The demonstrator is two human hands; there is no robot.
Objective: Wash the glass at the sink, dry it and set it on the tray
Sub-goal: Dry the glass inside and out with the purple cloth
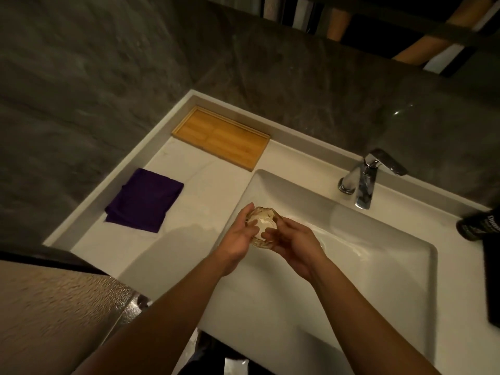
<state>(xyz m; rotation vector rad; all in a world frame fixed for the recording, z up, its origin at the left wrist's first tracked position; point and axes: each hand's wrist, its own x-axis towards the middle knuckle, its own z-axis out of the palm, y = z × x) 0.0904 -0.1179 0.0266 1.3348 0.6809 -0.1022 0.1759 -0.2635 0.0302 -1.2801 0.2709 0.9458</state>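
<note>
Head view | left hand (236, 236) and right hand (290, 243) grip closed round glass (261, 226) | above sink (378, 280)

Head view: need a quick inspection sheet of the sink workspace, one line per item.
Surface: white countertop with inset sink; basin looks wet, faucet shows no running water.
Job's things: glass held over the sink's left part; wooden tray at the back left, nothing on it; purple cloth folded, left of the sink.
Clutter: dark bottle at the right edge.
Grips: left hand and right hand both cup the glass.
Cables: nothing seen.
Surroundings: dark stone-look wall; textured metal object lower left, unidentified.
</note>
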